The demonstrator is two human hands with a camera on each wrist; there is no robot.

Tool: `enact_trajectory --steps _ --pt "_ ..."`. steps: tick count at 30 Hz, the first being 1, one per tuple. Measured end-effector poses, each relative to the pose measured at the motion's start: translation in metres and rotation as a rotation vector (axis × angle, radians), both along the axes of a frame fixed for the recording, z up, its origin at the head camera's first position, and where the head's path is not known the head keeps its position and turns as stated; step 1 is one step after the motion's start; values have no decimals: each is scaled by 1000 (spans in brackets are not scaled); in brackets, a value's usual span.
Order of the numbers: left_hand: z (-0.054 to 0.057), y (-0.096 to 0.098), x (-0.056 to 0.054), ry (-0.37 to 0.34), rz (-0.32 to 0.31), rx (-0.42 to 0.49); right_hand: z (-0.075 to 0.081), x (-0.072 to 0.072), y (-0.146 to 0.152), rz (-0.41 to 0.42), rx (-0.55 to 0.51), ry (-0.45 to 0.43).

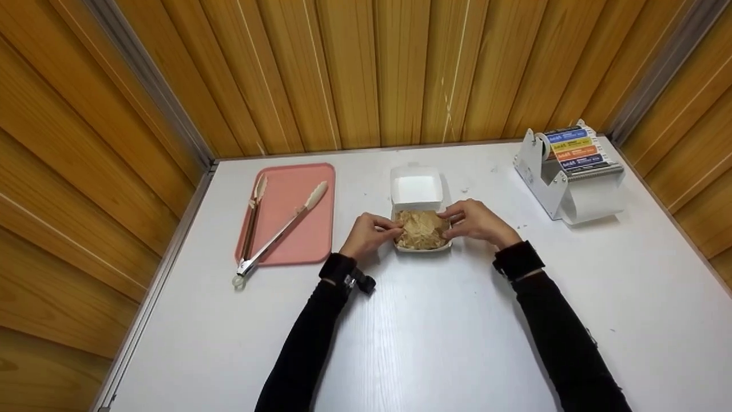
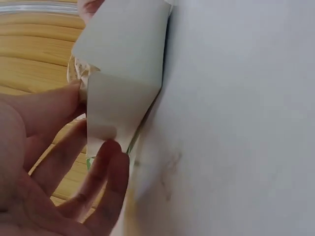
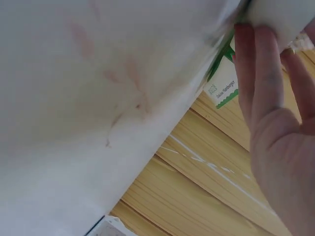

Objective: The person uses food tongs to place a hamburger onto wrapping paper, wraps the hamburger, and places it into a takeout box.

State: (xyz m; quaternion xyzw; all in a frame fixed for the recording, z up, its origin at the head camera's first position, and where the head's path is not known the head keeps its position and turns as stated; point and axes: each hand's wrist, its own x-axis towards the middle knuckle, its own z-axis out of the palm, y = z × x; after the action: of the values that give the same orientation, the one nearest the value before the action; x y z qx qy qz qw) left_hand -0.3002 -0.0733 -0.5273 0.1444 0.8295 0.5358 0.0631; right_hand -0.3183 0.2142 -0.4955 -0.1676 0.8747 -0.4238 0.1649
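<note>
A burger wrapped in crumpled brown paper (image 1: 422,230) sits in the base of an open white burger box (image 1: 424,250). The box's lid (image 1: 416,189) is folded back away from me. My left hand (image 1: 370,233) pinches the wrapped burger's left edge with thumb and index finger; in the left wrist view its other fingers (image 2: 115,182) touch the outside of the box wall (image 2: 118,108). From the right, my right hand (image 1: 473,223) holds the opposite edge of the wrapped burger, its fingers (image 3: 268,69) against the box's outer side. Green print with the word Hamburger shows on the lid (image 3: 224,86).
On the left, a pink tray (image 1: 286,200) carries metal tongs (image 1: 280,234) with pale tips, their handle end past the front edge. A label dispenser (image 1: 572,171) with coloured rolls stands at the back right. Wood-patterned walls (image 1: 400,74) border the white table (image 1: 434,343).
</note>
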Motion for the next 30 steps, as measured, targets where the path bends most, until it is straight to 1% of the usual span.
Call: enact_trajectory --steps 2,5,7,10,12,15,17,20,22,25,27,30 --pt "-1 0 0 -1 -2 26 1 1 2 67 11 8" --pt "-1 -1 0 22 -16 68 3 2 3 157 29 41" --pt "-1 -2 0 39 -23 87 4 2 3 173 31 50" --pt "-2 -5 0 29 -29 121 3 1 2 141 31 38" --pt "-2 -7 0 3 -34 135 1 1 0 106 28 25" --pt "-3 -9 0 -60 -47 163 1 0 -2 73 24 15" --pt "-2 -10 -1 -95 -60 162 2 1 -3 81 36 19" --pt "-2 -11 -1 -127 -88 145 5 1 -4 106 73 30" --pt "-2 -11 -1 -119 -108 124 6 1 -5 130 97 63" --pt "-1 -12 -1 -109 -127 110 4 0 -7 106 92 96" --pt "-1 -12 -2 -102 -133 97 2 0 -9 62 72 115" --pt "-1 -12 -3 -108 -132 94 -2 -1 -11 -30 15 101"
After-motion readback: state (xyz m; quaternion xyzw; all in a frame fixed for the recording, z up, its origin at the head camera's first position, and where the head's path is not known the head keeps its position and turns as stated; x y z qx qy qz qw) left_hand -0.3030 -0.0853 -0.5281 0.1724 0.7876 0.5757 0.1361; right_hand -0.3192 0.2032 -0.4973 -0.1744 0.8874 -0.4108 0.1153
